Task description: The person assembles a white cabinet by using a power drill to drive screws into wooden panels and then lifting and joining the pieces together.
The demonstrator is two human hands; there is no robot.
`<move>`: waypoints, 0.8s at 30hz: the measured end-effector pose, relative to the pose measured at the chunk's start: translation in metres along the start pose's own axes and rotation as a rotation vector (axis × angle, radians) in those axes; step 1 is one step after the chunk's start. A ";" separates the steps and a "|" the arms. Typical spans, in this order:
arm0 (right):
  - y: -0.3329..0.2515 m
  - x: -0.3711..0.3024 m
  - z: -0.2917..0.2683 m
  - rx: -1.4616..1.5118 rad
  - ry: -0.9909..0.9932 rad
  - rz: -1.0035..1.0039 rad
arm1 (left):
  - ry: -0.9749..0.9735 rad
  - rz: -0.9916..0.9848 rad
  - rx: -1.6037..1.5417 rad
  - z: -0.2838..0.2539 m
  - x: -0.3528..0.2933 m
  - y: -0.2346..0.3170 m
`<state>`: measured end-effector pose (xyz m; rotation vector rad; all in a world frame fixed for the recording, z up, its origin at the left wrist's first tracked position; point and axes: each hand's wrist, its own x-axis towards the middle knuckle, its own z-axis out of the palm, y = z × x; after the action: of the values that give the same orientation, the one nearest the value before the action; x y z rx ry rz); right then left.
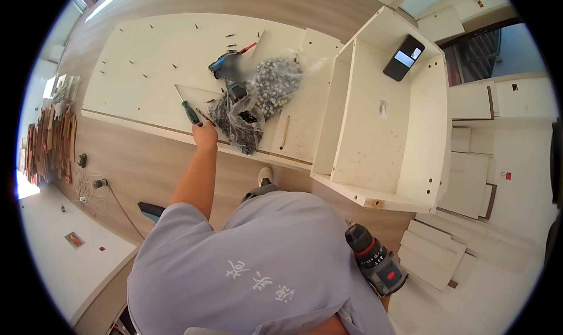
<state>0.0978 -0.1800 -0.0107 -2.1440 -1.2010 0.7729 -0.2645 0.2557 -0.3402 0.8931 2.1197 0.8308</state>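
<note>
My left hand [205, 135] is at the near edge of a long white panel [158, 53], fingers curled in against the butt end of a green-handled screwdriver [190, 112]. A thin dark bit [205, 117] lies beside the handle and runs up to the fingers. What those fingers hold is hidden. Low on the right, a cordless drill [378, 261] with a red ring points up and away, held off the floor at my side. Only a sliver of my right hand [385, 301] shows below it; the drill's body hides the grip.
Clear bags of fittings [272, 88], a blue tool [221, 62] and a short wooden dowel [285, 131] lie on the panel. A white open cabinet box [375, 129] with a phone [404, 57] inside stands right. Loose boards [434, 253] and a cable [120, 209] lie around.
</note>
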 end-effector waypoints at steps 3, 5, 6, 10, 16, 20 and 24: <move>-0.003 0.004 0.000 0.001 -0.003 -0.017 | -0.020 -0.043 0.086 -0.004 -0.003 0.003; -0.004 0.002 0.001 0.007 0.002 -0.019 | -0.040 -0.013 0.150 0.000 -0.005 0.010; -0.001 -0.001 0.002 0.017 0.018 -0.031 | -0.038 0.023 0.171 0.005 0.002 0.011; 0.004 -0.004 -0.006 0.034 0.010 -0.068 | -0.211 0.142 0.508 -0.001 0.030 0.000; 0.020 -0.007 -0.017 0.053 -0.008 -0.129 | -0.147 0.124 0.328 -0.007 -0.002 -0.006; 0.029 0.003 -0.036 0.121 -0.097 -0.084 | -0.231 -0.102 -0.667 -0.015 -0.062 0.001; 0.040 0.018 -0.062 0.104 -0.206 -0.101 | -0.600 0.051 -1.042 -0.058 -0.172 0.065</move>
<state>0.1720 -0.1933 -0.0009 -1.9404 -1.3317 1.0076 -0.1960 0.1421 -0.2003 0.5078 0.9251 1.2930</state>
